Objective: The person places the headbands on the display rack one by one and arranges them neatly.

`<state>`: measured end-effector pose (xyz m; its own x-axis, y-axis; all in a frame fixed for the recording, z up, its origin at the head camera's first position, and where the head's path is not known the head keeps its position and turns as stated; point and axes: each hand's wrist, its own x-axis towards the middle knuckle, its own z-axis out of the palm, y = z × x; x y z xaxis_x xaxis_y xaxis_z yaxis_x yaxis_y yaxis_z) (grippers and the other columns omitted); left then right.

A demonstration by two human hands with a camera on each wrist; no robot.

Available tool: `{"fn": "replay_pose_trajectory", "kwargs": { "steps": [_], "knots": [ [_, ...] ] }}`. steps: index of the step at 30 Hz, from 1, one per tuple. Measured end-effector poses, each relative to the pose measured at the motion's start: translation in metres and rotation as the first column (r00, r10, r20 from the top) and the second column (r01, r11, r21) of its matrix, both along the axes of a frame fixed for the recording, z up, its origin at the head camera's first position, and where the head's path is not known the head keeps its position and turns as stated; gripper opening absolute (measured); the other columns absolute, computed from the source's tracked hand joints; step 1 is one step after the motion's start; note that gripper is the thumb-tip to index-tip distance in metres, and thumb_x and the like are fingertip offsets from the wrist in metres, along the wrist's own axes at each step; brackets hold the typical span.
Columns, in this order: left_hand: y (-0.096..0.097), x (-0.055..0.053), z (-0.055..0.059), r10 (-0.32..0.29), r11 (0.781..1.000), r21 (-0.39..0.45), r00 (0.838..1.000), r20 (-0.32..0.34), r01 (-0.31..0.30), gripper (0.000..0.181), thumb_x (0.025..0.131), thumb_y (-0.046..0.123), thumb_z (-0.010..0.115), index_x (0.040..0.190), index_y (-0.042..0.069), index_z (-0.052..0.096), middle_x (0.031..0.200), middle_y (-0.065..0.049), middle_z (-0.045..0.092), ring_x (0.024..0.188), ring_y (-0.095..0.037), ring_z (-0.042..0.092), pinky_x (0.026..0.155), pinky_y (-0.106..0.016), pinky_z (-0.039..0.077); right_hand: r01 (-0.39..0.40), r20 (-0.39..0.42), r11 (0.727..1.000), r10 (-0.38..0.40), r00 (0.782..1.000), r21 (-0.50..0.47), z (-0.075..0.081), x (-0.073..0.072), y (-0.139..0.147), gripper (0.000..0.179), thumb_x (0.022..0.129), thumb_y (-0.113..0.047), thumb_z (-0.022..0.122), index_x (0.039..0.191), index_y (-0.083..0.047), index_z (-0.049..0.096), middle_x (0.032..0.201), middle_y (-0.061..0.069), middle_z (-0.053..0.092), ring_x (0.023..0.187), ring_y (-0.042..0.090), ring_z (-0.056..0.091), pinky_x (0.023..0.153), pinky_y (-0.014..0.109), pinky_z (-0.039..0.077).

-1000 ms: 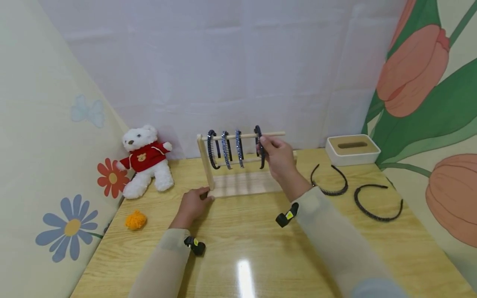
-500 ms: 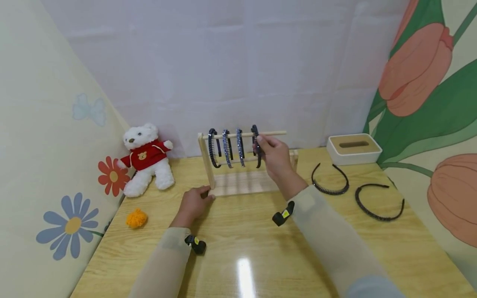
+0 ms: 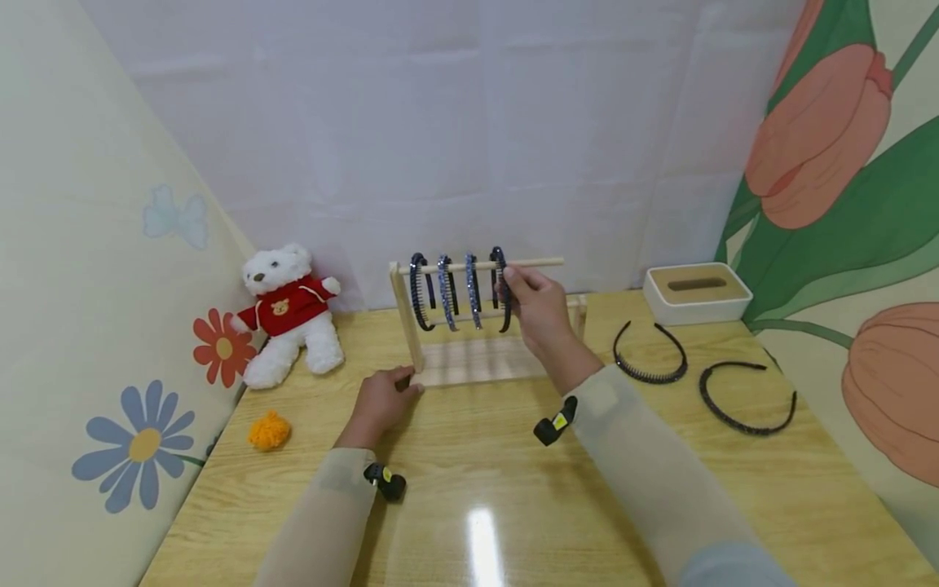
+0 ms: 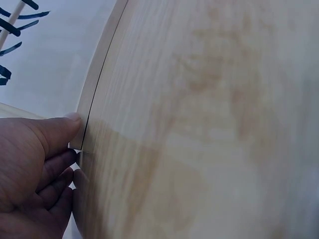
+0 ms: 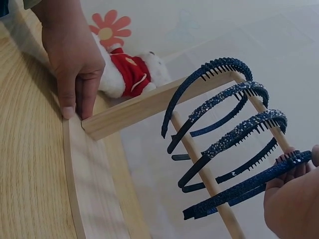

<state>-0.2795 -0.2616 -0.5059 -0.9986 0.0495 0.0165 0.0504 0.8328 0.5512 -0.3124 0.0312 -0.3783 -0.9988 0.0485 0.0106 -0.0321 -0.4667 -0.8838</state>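
A wooden headband rack [image 3: 469, 373] stands on the table, its upper rod carrying several dark toothed headbands. Two of these, a glittery blue headband [image 3: 446, 292] and another sparkly headband [image 3: 473, 292], hang left of the one in my right hand. My right hand [image 3: 544, 314] pinches the rightmost dark headband [image 5: 249, 186], which loops over the upper rod. With thumb and fingers, my left hand [image 3: 377, 408] grips the front left corner of the rack's base [image 4: 82, 119]. Some right-hand fingers are hidden behind the headband in the head view.
Two black headbands lie on the table at the right, a toothed headband [image 3: 653, 377] and a textured headband [image 3: 734, 424]. Behind them is a white tissue box [image 3: 697, 306]. A white teddy bear [image 3: 289, 318] in red and an orange yarn ball [image 3: 269, 430] are at the left.
My right hand has slid the rightmost headband a little to the left along the upper rod, closer to the sparkly ones. My left hand keeps its place at the base corner.
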Motion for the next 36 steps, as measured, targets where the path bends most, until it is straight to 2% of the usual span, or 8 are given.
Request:
{"fn": "replay_pose_trajectory", "kwargs": {
  "steps": [8, 11, 15, 25, 28, 33, 36],
  "knots": [
    [0.000, -0.001, 0.003, -0.004, 1.000, 0.002, 1.000, -0.004, 0.004, 0.050, 0.107, 0.025, 0.071, 0.152, 0.004, 0.064, 0.156, -0.026, 0.059, 0.146, -0.048, 0.055, 0.122, -0.061, 0.045, -0.002, -0.013, 1.000, 0.002, 1.000, 0.004, 0.000, -0.001, 0.000, 0.032, 0.109, -0.016, 0.069, 0.132, 0.005, 0.072, 0.119, 0.018, 0.073, 0.098, 0.018, 0.073, 0.103, 0.035, 0.062],
    [0.000, 0.000, 0.004, -0.002, 1.000, 0.005, 1.000, 0.004, 0.002, 0.050, 0.108, 0.025, 0.070, 0.153, 0.004, 0.063, 0.157, -0.025, 0.058, 0.147, -0.048, 0.054, 0.123, -0.061, 0.045, -0.005, -0.023, 1.000, 0.005, 1.000, 0.005, -0.001, 0.000, 0.001, 0.033, 0.109, -0.016, 0.068, 0.133, 0.006, 0.072, 0.117, 0.017, 0.074, 0.096, 0.017, 0.073, 0.100, 0.034, 0.063],
    [0.000, -0.001, 0.004, 0.000, 1.000, -0.003, 1.000, 0.005, 0.000, 0.050, 0.108, 0.024, 0.070, 0.154, 0.004, 0.063, 0.157, -0.025, 0.057, 0.148, -0.048, 0.054, 0.123, -0.062, 0.044, -0.008, -0.033, 1.000, 0.009, 0.999, 0.023, -0.002, 0.001, 0.001, 0.033, 0.110, -0.018, 0.067, 0.134, 0.005, 0.072, 0.108, 0.008, 0.075, 0.092, 0.014, 0.072, 0.092, 0.029, 0.063],
    [-0.001, -0.004, 0.001, -0.004, 1.000, 0.003, 1.000, -0.009, 0.004, 0.050, 0.107, 0.025, 0.071, 0.152, 0.004, 0.064, 0.156, -0.024, 0.059, 0.147, -0.047, 0.055, 0.122, -0.062, 0.045, -0.008, -0.016, 1.000, 0.009, 1.000, 0.018, -0.003, 0.002, 0.002, 0.032, 0.110, -0.019, 0.068, 0.132, 0.002, 0.074, 0.110, 0.011, 0.076, 0.091, 0.016, 0.071, 0.084, 0.025, 0.061],
    [-0.001, -0.003, 0.001, -0.003, 1.000, 0.005, 1.000, -0.011, 0.003, 0.050, 0.107, 0.024, 0.071, 0.152, 0.004, 0.064, 0.156, -0.024, 0.059, 0.147, -0.047, 0.055, 0.123, -0.061, 0.045, -0.009, -0.027, 1.000, 0.009, 1.000, 0.012, -0.006, 0.002, 0.004, 0.031, 0.110, -0.018, 0.068, 0.133, 0.003, 0.074, 0.115, 0.015, 0.075, 0.097, 0.019, 0.072, 0.087, 0.026, 0.062],
    [0.000, -0.002, 0.001, 0.010, 1.000, 0.009, 1.000, -0.002, -0.010, 0.050, 0.107, 0.025, 0.071, 0.152, 0.005, 0.064, 0.157, -0.024, 0.059, 0.147, -0.048, 0.054, 0.123, -0.061, 0.044, -0.013, -0.052, 1.000, 0.013, 0.999, -0.001, -0.018, 0.006, 0.016, 0.033, 0.109, -0.014, 0.068, 0.136, 0.005, 0.070, 0.118, 0.013, 0.074, 0.113, 0.026, 0.073, 0.104, 0.033, 0.063],
    [0.001, -0.001, 0.000, 0.020, 1.000, 0.017, 1.000, 0.010, -0.020, 0.050, 0.107, 0.025, 0.072, 0.152, 0.005, 0.065, 0.157, -0.023, 0.058, 0.148, -0.047, 0.053, 0.124, -0.061, 0.043, -0.023, -0.062, 0.997, 0.028, 0.998, 0.075, -0.028, 0.014, 0.033, 0.036, 0.110, -0.016, 0.068, 0.140, 0.004, 0.068, 0.119, 0.009, 0.074, 0.117, 0.025, 0.072, 0.108, 0.034, 0.061]
  ]
}}
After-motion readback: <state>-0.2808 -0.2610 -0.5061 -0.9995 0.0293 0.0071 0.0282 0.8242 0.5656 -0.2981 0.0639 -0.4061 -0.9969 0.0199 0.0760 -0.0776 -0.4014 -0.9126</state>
